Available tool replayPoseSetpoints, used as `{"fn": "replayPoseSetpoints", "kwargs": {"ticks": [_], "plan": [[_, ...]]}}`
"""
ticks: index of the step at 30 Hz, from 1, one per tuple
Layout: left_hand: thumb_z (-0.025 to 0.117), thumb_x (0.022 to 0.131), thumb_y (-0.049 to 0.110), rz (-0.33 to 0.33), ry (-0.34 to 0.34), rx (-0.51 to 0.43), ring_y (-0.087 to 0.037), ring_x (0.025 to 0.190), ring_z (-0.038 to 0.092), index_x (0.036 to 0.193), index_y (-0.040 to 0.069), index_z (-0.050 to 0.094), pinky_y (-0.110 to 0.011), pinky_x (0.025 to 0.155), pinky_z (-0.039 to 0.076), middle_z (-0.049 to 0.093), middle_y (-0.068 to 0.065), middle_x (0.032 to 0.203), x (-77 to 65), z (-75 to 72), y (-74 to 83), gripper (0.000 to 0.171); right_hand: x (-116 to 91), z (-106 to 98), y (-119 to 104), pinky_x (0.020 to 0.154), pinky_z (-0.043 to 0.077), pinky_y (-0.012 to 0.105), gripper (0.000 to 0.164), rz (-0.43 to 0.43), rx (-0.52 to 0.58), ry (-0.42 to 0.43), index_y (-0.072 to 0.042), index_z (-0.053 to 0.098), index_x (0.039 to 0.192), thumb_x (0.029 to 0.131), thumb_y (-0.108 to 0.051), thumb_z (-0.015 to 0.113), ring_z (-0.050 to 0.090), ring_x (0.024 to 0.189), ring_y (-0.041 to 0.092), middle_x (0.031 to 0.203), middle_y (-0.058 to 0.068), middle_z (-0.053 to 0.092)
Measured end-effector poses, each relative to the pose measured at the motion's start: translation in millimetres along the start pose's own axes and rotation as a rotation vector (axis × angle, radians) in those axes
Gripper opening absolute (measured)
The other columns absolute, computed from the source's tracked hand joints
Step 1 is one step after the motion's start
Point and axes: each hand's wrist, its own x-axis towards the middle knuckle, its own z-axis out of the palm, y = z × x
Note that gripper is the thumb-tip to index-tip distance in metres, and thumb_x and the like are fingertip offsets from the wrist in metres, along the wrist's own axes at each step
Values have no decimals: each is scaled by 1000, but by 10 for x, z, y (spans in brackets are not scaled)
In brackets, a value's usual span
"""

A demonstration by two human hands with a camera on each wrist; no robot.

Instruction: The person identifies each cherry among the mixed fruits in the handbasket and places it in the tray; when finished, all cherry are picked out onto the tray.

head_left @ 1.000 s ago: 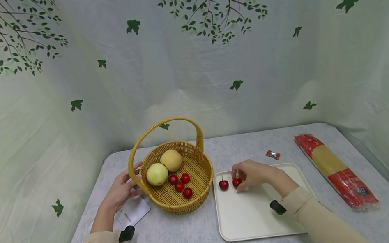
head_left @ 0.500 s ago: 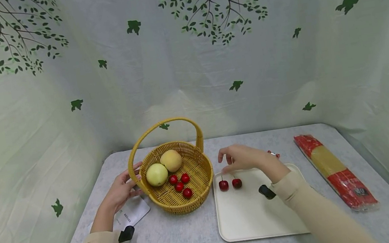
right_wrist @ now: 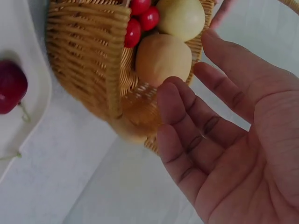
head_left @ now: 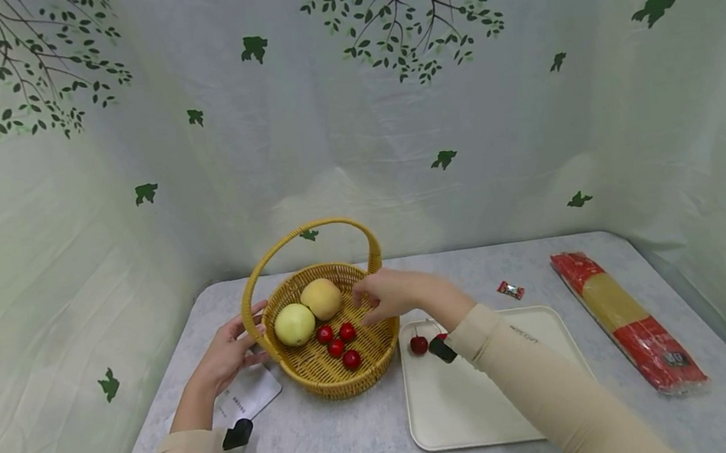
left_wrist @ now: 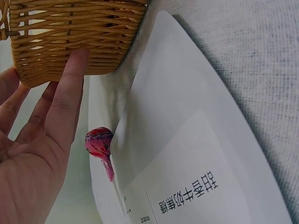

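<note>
The yellow wicker basket [head_left: 337, 389] stands left of centre. It holds a pale green round fruit [head_left: 294, 325], a yellowish peach-like fruit [head_left: 320, 299] and several bright red cherries [head_left: 351, 360]. Against the basket's left side rest the extended fingers of my left hand [head_left: 231, 353]; in the left wrist view a fingertip [left_wrist: 79, 58] meets the weave. Over the basket's right rim reaches my right hand [head_left: 400, 291], its fingers loosely bent and nothing between them. Two dark cherries with stems, one a dark red cherry [head_left: 418, 345], lie on the cream tray [head_left: 460, 422]; my right sleeve partly covers the other.
Under my left wrist is a white printed packet [head_left: 247, 394], with a wrapped lollipop [left_wrist: 99, 142] beside it in the left wrist view. Behind the tray lies a small red wrapped candy [head_left: 510, 290]. A long red and yellow packet [head_left: 630, 320] lies at the right. The basket's handle [head_left: 314, 225] arches overhead.
My right hand left the dark cherry on the tray, rose, and moved left over the basket, carrying nothing visible. My left hand stays at the basket's side.
</note>
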Motion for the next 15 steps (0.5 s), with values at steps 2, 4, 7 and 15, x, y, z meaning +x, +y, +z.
{"fn": "replayPoseSetpoints", "kwargs": {"ticks": [2, 4, 7, 15], "plan": [[53, 114, 16, -3, -2, -1, -7, 116, 66, 172, 13, 27, -40, 96, 65, 25, -25, 175, 8, 0, 4, 63, 69, 15, -31, 70, 48, 27, 29, 13, 2, -21, -15, 69, 127, 103, -30, 75, 55, 78, 12, 98, 6, 70], [53, 114, 17, -7, 2, 2, -7, 116, 66, 171, 13, 27, -40, 96, 65, 24, -24, 175, 18, 3, 11, 63, 132, 30, -51, 71, 49, 27, 31, 34, -8, -38, -15, 69, 130, 103, -31, 75, 56, 80, 12, 102, 5, 70], [54, 114, 19, -16, 6, 6, -7, 116, 65, 171, 13, 28, -41, 97, 65, 25, -24, 175, 27, 8, 24, 64, 208, 46, -76, 75, 49, 29, 36, 69, -14, -62, -15, 68, 134, 103, -33, 74, 55, 84, 13, 109, 5, 69], [58, 112, 19, -18, 9, 0, -11, 117, 66, 172, 14, 28, -42, 96, 65, 27, -27, 173, 21, 14, 18, 66, 354, 98, -106, 101, 54, 41, 46, 138, -41, -115, -13, 65, 143, 104, -37, 73, 61, 117, 19, 146, 7, 65]]}}
